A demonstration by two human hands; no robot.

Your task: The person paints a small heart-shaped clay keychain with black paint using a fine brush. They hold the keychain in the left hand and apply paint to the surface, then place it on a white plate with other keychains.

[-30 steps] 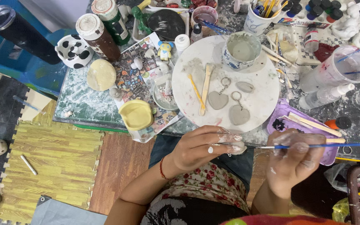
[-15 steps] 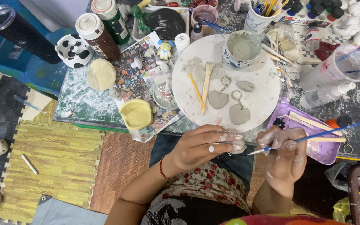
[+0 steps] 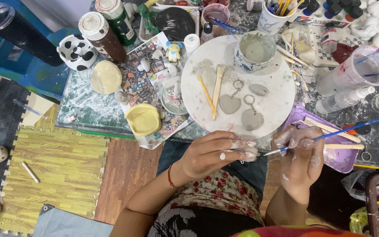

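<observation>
A small grey clay piece (image 3: pixel 251 153) sits pinched in the fingertips of the left hand (image 3: pixel 213 153), held over the lap just below the near edge of the table (image 3: pixel 88 109); its shape is too small to tell. The right hand (image 3: pixel 301 156) has its fingers closed round a thin blue-handled paintbrush (image 3: pixel 330 134), whose pale tip reaches toward the clay piece and looks to touch it or stop just short; the handle slants up and right over a purple tray (image 3: pixel 336 158). Both hands are smeared with pale slip

Just above the hands lies a round white board (image 3: pixel 277 101) carrying two grey clay hearts on key rings (image 3: pixel 241 112), a small oval clay piece (image 3: pixel 258 90), wooden modelling tools (image 3: pixel 216 90) and a blue-patterned cup of grey slip (image 3: pixel 254 50). Left of it, a yellow lid (image 3: pixel 143 119) rests on a colourful printed sheet (image 3: pixel 148 70) that overhangs the table edge. Further back stand a brown bottle with a white cap (image 3: pixel 101 37), a green bottle (image 3: pixel 117 19) and a black-and-white spotted cup (image 3: pixel 76 52). At the right, a clear plastic cup (image 3: pixel 352 74) holds brushes, with a spray bottle (image 3: pixel 343 100) lying beside it. Open room is only in the lap gap between table edge and body
</observation>
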